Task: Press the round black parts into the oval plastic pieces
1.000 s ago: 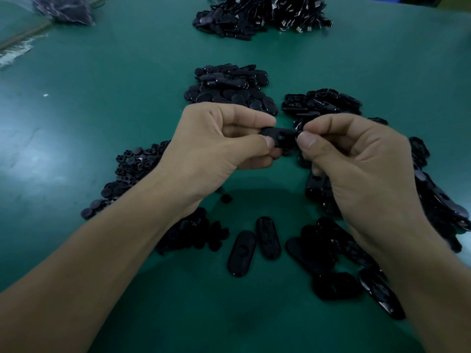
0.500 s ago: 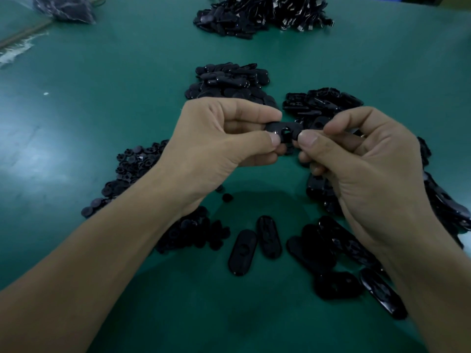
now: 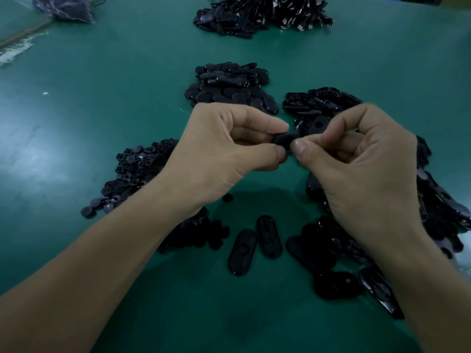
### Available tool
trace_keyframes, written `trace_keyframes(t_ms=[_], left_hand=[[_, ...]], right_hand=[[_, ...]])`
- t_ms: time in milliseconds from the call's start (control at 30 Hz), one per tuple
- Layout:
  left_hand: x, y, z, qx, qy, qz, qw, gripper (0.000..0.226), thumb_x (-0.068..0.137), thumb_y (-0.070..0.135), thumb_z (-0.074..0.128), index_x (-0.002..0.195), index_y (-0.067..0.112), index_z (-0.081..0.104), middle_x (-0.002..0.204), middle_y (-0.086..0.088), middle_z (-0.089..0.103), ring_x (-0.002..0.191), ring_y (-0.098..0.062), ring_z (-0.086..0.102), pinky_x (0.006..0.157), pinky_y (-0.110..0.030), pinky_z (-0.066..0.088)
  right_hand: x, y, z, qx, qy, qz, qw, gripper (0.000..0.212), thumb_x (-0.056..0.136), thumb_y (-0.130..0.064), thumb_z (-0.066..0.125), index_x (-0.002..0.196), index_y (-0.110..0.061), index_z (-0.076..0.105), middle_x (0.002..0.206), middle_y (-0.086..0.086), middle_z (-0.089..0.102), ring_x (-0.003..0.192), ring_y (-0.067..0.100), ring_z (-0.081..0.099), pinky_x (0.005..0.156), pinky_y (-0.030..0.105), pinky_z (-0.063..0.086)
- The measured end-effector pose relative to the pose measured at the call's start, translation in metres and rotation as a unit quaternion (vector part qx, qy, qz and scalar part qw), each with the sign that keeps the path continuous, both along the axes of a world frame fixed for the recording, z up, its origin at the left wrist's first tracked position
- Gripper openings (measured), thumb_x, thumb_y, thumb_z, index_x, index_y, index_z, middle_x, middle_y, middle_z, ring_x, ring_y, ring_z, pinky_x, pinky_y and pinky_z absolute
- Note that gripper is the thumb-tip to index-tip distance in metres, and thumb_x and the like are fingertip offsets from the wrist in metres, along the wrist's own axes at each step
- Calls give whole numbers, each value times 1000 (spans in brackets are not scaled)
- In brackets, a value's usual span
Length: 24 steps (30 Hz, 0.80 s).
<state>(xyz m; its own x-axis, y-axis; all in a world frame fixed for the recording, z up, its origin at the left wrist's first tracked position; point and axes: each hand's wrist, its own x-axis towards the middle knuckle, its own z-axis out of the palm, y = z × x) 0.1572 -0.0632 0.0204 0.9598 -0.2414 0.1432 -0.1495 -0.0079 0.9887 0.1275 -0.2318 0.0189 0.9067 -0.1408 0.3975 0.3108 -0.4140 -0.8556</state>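
Above the middle of the green table (image 3: 127,72), both hands hold one black oval plastic piece (image 3: 309,129). My left hand (image 3: 224,151) pinches its near end between thumb and forefinger. My right hand (image 3: 356,159) grips the far end, thumb tip against the left thumb; the piece's hole shows between the fingers. A heap of round black parts (image 3: 135,171) lies left of my left wrist, more of them (image 3: 198,235) under the forearm. Two loose oval pieces (image 3: 254,245) lie on the table below the hands.
Heaps of black oval pieces lie behind the hands (image 3: 229,85), at the right (image 3: 318,100) and along the right edge (image 3: 443,200). A bigger pile with metal clips (image 3: 262,14) sits at the back. A plastic bag (image 3: 63,7) lies far left.
The hands have turned the oval piece, and the thumbs have closed together over its near end. The piece now tilts up to the right.
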Motion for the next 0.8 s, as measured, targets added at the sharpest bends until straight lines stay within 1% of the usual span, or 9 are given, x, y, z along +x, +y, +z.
trace_keyframes(t_ms=[167, 300, 367, 433, 533, 600, 667, 700, 800], left_hand=[[-1, -2, -5, 89, -49, 4, 995, 26, 75, -4, 83, 87, 18, 77, 82, -1, 78, 77, -16, 76, 79, -33, 62], [-2, -2, -11, 146, -94, 27, 984, 24, 74, 4, 83, 82, 25, 73, 79, 7, 76, 72, -9, 73, 70, -25, 60], [-3, -4, -13, 186, -129, 49, 973, 22, 75, 7, 83, 82, 25, 72, 75, 10, 73, 67, -4, 70, 64, -19, 57], [-4, -4, -14, 225, -161, 68, 959, 19, 76, 8, 82, 84, 21, 71, 74, 11, 71, 67, -2, 68, 62, -19, 56], [-3, -2, -15, 258, -188, 85, 944, 17, 76, 6, 79, 85, 17, 71, 74, 10, 69, 68, -4, 66, 62, -24, 55], [-1, -1, -15, 264, -189, 93, 941, 17, 76, 6, 78, 84, 17, 70, 73, 10, 69, 67, -5, 65, 61, -25, 53], [-1, 0, -15, 256, -170, 85, 948, 17, 77, 7, 78, 84, 19, 69, 74, 10, 70, 67, -5, 66, 61, -26, 54], [-1, 0, -15, 250, -157, 76, 952, 18, 78, 8, 78, 84, 21, 68, 75, 10, 71, 67, -5, 66, 61, -26, 55], [0, 0, -15, 228, -127, 53, 964, 23, 79, 8, 78, 82, 26, 65, 76, 9, 73, 66, -5, 68, 62, -26, 57]], right_hand=[[-1, 1, -3, -49, 27, -27, 998, 37, 81, -17, 81, 71, -30, 48, 78, -6, 73, 69, 15, 70, 63, 43, 58], [-2, 4, -8, -71, 33, -28, 997, 36, 81, -18, 82, 67, -28, 50, 75, -3, 71, 67, 16, 69, 59, 42, 58], [-3, 6, -12, -74, 36, -16, 996, 34, 83, -14, 79, 68, -28, 53, 74, -4, 71, 65, 17, 70, 57, 42, 58], [-3, 7, -13, -78, 40, 6, 996, 32, 86, -7, 73, 70, -29, 55, 73, -6, 72, 62, 19, 69, 54, 43, 56], [-3, 8, -13, -79, 43, 57, 994, 21, 88, -12, 63, 78, -29, 59, 71, -3, 72, 63, 29, 67, 56, 50, 56], [-3, 7, -12, -76, 53, 84, 992, 17, 92, -14, 63, 85, -30, 61, 71, -6, 72, 64, 31, 66, 59, 51, 55], [-3, 6, -12, -78, 51, 88, 992, 18, 94, -15, 65, 91, -32, 61, 70, -8, 73, 62, 29, 66, 57, 47, 54], [-3, 5, -12, -87, 41, 79, 992, 19, 94, -15, 67, 92, -33, 62, 70, -9, 73, 61, 24, 67, 57, 42, 54], [-2, 4, -15, -126, 15, 50, 991, 20, 90, -13, 71, 98, -31, 68, 73, -14, 71, 67, 5, 68, 59, 18, 52]])
